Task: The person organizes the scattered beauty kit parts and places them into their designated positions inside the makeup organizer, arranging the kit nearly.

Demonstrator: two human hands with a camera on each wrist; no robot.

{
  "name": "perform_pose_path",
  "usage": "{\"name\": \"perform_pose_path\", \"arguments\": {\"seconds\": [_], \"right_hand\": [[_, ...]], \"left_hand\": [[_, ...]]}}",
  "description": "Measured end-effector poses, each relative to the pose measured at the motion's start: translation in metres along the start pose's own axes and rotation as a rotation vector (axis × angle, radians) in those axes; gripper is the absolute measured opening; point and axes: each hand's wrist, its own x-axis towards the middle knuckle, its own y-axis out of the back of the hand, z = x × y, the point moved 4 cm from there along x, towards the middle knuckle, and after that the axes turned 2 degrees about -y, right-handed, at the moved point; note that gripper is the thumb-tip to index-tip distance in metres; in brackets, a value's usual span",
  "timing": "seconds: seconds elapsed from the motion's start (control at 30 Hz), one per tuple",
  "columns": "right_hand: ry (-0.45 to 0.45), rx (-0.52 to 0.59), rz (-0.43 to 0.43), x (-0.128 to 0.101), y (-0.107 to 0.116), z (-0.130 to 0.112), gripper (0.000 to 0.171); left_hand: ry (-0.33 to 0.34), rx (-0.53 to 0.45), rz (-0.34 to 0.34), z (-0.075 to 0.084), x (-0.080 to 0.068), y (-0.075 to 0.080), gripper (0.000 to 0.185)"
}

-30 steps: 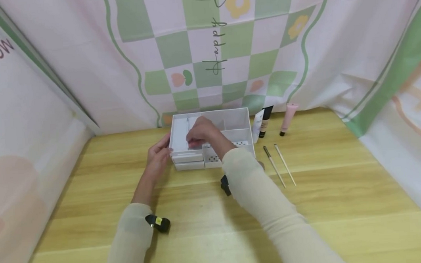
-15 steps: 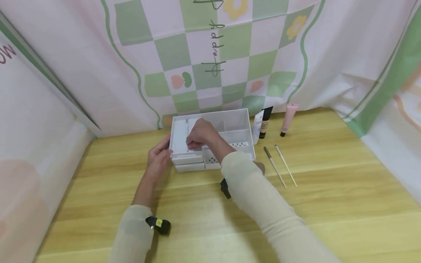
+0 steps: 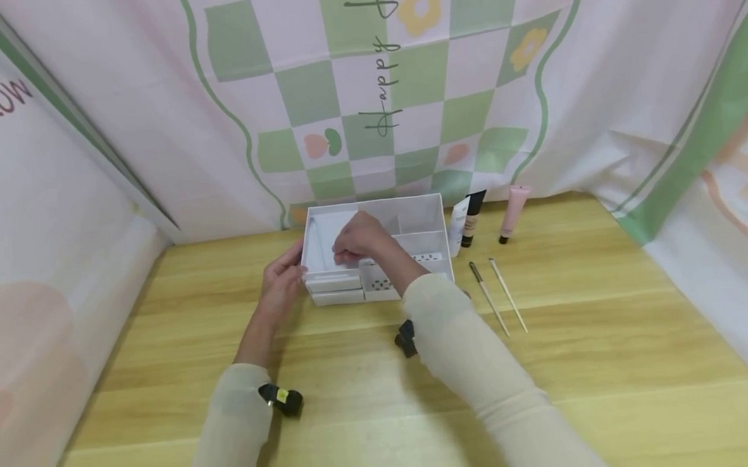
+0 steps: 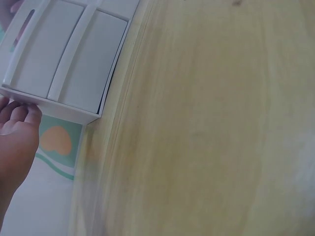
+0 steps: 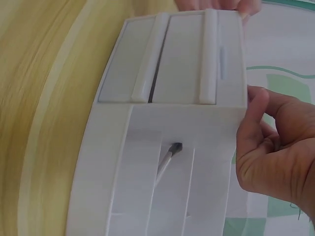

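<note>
A pastel pink-and-green checked cloth hangs behind a pale wooden table [image 3: 369, 375], where a white plastic desktop organiser with small front drawers [image 3: 420, 220] stands near the back edge, directly ahead of a person in cream sleeves. The left hand [image 3: 280, 281] rests against the organiser's left front corner, fingers lightly curved round the edge and steadying it. The right hand [image 3: 360, 240] hovers over the open top compartments, fingers curled downward at the left-centre section; whether it pinches anything cannot be told from the head view.

The organiser lies straight in front of both hands, its long axis running left to right across the table, and the right hand is the one above the slots. The right wrist view shows what the head view hides: a thin pale-handled makeup brush with a dark tip [image 5: 168, 160] lying inside one narrow compartment, just clear of the right hand's bent fingers [image 5: 256, 110], which hold nothing visible. The left wrist view shows the two drawer fronts [image 4: 64, 59] closed and the left hand's fingertips [image 4: 22, 114] touching the organiser's lower corner.

To the right of the organiser stand a black tube [image 3: 472, 218], a white tube [image 3: 457, 223] and a pink tube [image 3: 513, 212], with two slim brushes [image 3: 498, 294] lying side by side on the wood.
</note>
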Motion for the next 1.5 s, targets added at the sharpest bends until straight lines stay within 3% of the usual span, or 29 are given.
{"name": "perform_pose_path", "arguments": {"seconds": [0.17,0.47,0.7,0.9,1.23,1.5], "right_hand": [[0.039,0.149,-0.076,-0.009,0.004,0.003,0.024],[0.069,0.229,-0.101,-0.022,0.008,0.008,0.03],[0.214,0.019,-0.026,-0.043,0.023,0.015,0.027],[0.287,-0.049,0.028,-0.056,0.036,0.027,0.025],[0.326,-0.133,0.141,-0.073,0.067,0.034,0.026],[0.35,-0.064,0.199,-0.088,0.111,0.06,0.028]], "left_hand": [[-0.004,0.007,0.002,0.0,0.0,-0.001,0.064],[-0.011,-0.008,0.012,-0.002,0.001,0.0,0.063],[-0.011,-0.006,0.014,-0.003,0.0,0.001,0.063],[-0.017,-0.006,0.026,-0.001,0.0,0.0,0.063],[-0.015,-0.018,0.035,-0.003,0.001,0.0,0.064],[-0.008,-0.01,0.025,-0.004,0.001,0.001,0.063]]}}
